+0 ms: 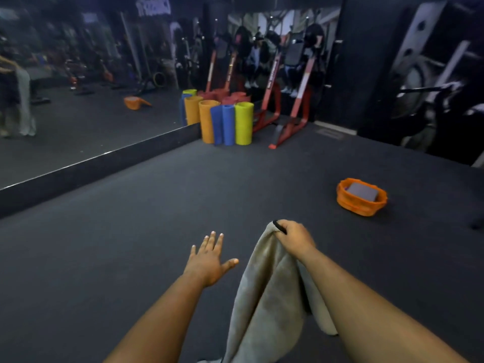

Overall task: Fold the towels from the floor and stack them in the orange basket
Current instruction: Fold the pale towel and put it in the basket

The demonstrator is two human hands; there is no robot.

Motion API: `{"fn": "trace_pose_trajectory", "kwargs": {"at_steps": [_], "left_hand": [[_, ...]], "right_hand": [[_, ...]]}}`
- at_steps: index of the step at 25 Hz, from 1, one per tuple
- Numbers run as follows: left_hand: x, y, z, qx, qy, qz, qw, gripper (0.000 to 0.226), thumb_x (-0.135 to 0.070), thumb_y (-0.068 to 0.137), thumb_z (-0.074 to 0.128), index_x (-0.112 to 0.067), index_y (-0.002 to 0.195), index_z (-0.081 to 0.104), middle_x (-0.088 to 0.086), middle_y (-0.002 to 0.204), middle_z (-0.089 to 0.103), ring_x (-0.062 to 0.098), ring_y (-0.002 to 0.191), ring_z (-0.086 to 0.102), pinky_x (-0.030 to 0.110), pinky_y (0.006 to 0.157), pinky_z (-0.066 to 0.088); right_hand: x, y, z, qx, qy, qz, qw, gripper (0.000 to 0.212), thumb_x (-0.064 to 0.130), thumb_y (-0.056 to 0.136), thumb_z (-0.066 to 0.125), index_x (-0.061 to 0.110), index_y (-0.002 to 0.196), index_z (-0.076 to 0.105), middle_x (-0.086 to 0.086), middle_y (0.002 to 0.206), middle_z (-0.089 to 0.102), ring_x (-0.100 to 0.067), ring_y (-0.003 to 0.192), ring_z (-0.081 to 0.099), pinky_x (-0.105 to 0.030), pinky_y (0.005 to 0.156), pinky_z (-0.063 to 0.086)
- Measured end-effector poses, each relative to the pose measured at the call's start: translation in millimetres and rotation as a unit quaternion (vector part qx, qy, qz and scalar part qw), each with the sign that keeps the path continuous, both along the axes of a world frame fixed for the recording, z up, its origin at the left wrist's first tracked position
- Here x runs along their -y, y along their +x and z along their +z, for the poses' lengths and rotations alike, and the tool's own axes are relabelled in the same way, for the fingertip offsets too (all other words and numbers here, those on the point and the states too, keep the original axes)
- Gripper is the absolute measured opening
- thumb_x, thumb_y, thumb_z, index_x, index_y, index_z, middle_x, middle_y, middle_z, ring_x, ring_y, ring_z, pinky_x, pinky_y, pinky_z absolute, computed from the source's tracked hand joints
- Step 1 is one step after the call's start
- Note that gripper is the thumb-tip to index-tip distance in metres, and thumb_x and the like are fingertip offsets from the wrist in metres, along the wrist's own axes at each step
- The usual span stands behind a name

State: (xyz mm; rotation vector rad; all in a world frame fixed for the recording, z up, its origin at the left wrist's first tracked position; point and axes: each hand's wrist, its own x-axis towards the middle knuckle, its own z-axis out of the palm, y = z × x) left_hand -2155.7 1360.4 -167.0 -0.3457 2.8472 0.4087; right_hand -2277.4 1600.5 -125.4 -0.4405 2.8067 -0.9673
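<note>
My right hand (pixel 294 237) grips the top edge of a grey-beige towel (pixel 264 297), which hangs down in loose folds toward the bottom of the view. A small dark loop shows at the gripped corner. To the left of the towel my left hand (pixel 209 260) is held out flat above the floor with fingers spread, holding nothing. The orange basket (pixel 351 203) sits on the dark floor to the far right, with a folded grey towel (pixel 362 191) lying inside it.
Upright rolled mats (pixel 227 121) in orange, blue and yellow stand in the corner by a wall mirror (pixel 78 87). Red gym frames (pixel 285 108) lean behind them. Dark rubber floor (pixel 157 205) stretches between me and the basket.
</note>
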Motion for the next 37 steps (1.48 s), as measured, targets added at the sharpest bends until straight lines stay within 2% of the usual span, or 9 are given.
{"fn": "trace_pose_trajectory", "kwargs": {"at_steps": [4, 8, 11, 15, 21, 26, 28, 31, 37], "left_hand": [[-65, -92, 11, -0.009, -0.006, -0.077, 0.997, 0.097, -0.08, 0.092, 0.028, -0.027, 0.161, -0.015, -0.001, 0.169, -0.019, 0.019, 0.157, -0.012, 0.051, 0.126, -0.002], [-109, -176, 6, -0.011, -0.01, -0.14, 0.99, 0.097, -0.081, 0.092, 0.027, -0.027, 0.161, -0.015, -0.001, 0.169, -0.019, 0.019, 0.157, -0.013, 0.051, 0.127, -0.002], [-137, -247, -7, -0.008, -0.01, -0.186, 0.983, 0.097, -0.081, 0.092, 0.027, -0.027, 0.161, -0.015, -0.001, 0.169, -0.018, 0.019, 0.157, -0.012, 0.051, 0.126, -0.002], [-168, -347, -17, 0.005, -0.001, -0.245, 0.969, 0.097, -0.08, 0.092, 0.029, -0.028, 0.161, -0.015, -0.001, 0.169, -0.019, 0.019, 0.157, -0.013, 0.051, 0.126, -0.002], [-205, -492, -5, 0.002, -0.002, -0.314, 0.95, 0.096, -0.079, 0.093, 0.03, -0.027, 0.161, -0.014, 0.0, 0.169, -0.018, 0.02, 0.157, -0.012, 0.052, 0.127, -0.001], [-241, -580, -10, 0.009, -0.01, -0.327, 0.945, 0.096, -0.079, 0.093, 0.031, -0.027, 0.161, -0.014, 0.0, 0.169, -0.018, 0.02, 0.157, -0.012, 0.051, 0.126, -0.001], [-263, -618, -14, 0.01, -0.015, -0.329, 0.944, 0.096, -0.079, 0.093, 0.03, -0.027, 0.161, -0.014, -0.001, 0.169, -0.018, 0.019, 0.157, -0.012, 0.051, 0.126, -0.001], [-300, -671, -24, 0.009, -0.018, -0.315, 0.949, 0.097, -0.078, 0.093, 0.031, -0.026, 0.161, -0.013, 0.0, 0.169, -0.018, 0.019, 0.157, -0.012, 0.051, 0.126, 0.0], [-368, -754, -39, 0.039, -0.027, -0.271, 0.961, 0.098, -0.08, 0.092, 0.03, -0.026, 0.161, -0.013, -0.001, 0.169, -0.019, 0.019, 0.157, -0.013, 0.051, 0.126, -0.001]], "right_hand": [[-77, -61, 10, -0.015, -0.002, -0.066, 0.998, 0.031, 0.031, 0.094, 0.056, 0.039, 0.121, 0.068, 0.013, 0.11, 0.073, -0.015, 0.104, 0.067, -0.038, 0.087, 0.055], [-131, -109, 7, -0.009, 0.011, -0.106, 0.994, 0.028, 0.028, 0.093, 0.055, 0.042, 0.114, 0.068, 0.019, 0.095, 0.069, -0.011, 0.096, 0.067, -0.032, 0.075, 0.053], [-165, -153, 4, -0.003, 0.033, -0.147, 0.989, 0.027, 0.027, 0.095, 0.053, 0.04, 0.114, 0.068, 0.014, 0.101, 0.072, -0.013, 0.095, 0.067, -0.038, 0.079, 0.057], [-201, -215, 8, -0.009, 0.075, -0.207, 0.975, 0.02, 0.035, 0.099, 0.047, 0.038, 0.105, 0.066, 0.011, 0.095, 0.07, -0.016, 0.091, 0.066, -0.043, 0.078, 0.058], [-242, -313, 21, -0.001, 0.107, -0.27, 0.957, 0.021, 0.035, 0.101, 0.044, 0.039, 0.106, 0.065, 0.01, 0.091, 0.069, -0.015, 0.087, 0.065, -0.043, 0.078, 0.057], [-278, -388, 7, 0.007, 0.107, -0.267, 0.958, 0.021, 0.039, 0.1, 0.045, 0.045, 0.11, 0.063, 0.011, 0.096, 0.07, -0.015, 0.091, 0.066, -0.043, 0.079, 0.057], [-300, -428, -1, 0.006, 0.104, -0.258, 0.961, 0.024, 0.037, 0.099, 0.048, 0.044, 0.117, 0.062, 0.01, 0.1, 0.071, -0.017, 0.094, 0.067, -0.042, 0.078, 0.057], [-338, -494, -16, 0.012, 0.079, -0.236, 0.968, 0.024, 0.033, 0.096, 0.052, 0.044, 0.114, 0.063, 0.008, 0.1, 0.071, -0.02, 0.094, 0.067, -0.041, 0.076, 0.056], [-411, -606, -38, 0.038, 0.049, -0.178, 0.982, 0.036, 0.035, 0.099, 0.051, 0.046, 0.132, 0.058, 0.007, 0.123, 0.07, -0.02, 0.11, 0.066, -0.043, 0.09, 0.056]]}}
